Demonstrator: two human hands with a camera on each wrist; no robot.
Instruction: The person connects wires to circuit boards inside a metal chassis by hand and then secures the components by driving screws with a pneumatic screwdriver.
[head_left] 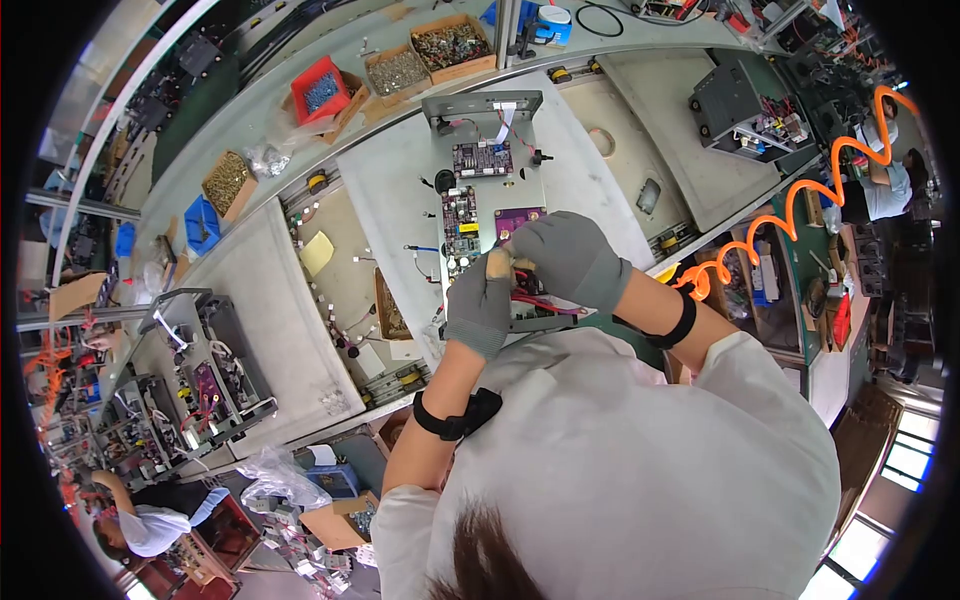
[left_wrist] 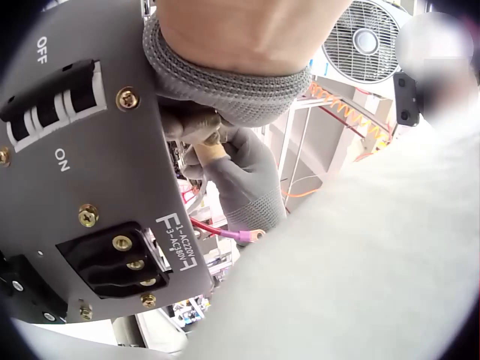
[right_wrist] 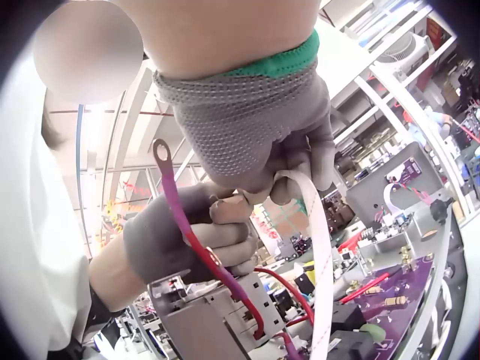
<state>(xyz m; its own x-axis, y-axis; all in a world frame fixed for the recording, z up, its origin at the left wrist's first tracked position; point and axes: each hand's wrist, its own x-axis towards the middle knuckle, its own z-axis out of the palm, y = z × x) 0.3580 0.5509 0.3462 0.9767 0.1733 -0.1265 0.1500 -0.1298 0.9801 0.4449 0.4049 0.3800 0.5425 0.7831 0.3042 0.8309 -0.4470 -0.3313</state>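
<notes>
Both hands wear grey knit gloves with bare fingertips and meet over the near end of an opened equipment chassis (head_left: 530, 322). My right hand (head_left: 575, 262) curls its fingers round a white flat cable (right_wrist: 321, 255), which hangs down from them. The left hand (right_wrist: 187, 232) has bent fingers, its thumb and fingertips against those of the right hand; I cannot tell what lies between them. Red wires with purple-sleeved ring terminals (right_wrist: 169, 187) stick up beside the hands. Close to the left wrist is a grey panel (left_wrist: 112, 184) with an ON/OFF switch (left_wrist: 56, 109). A purple circuit board (head_left: 518, 218) lies just beyond the hands.
Farther along the chassis are another circuit board (head_left: 482, 160) and an upright grey panel (head_left: 480, 104). Boxes of small parts (head_left: 448, 48) and a red bin (head_left: 320, 92) line the back shelf. Other units (head_left: 205, 375) stand at left. A coiled orange hose (head_left: 790, 215) hangs at right.
</notes>
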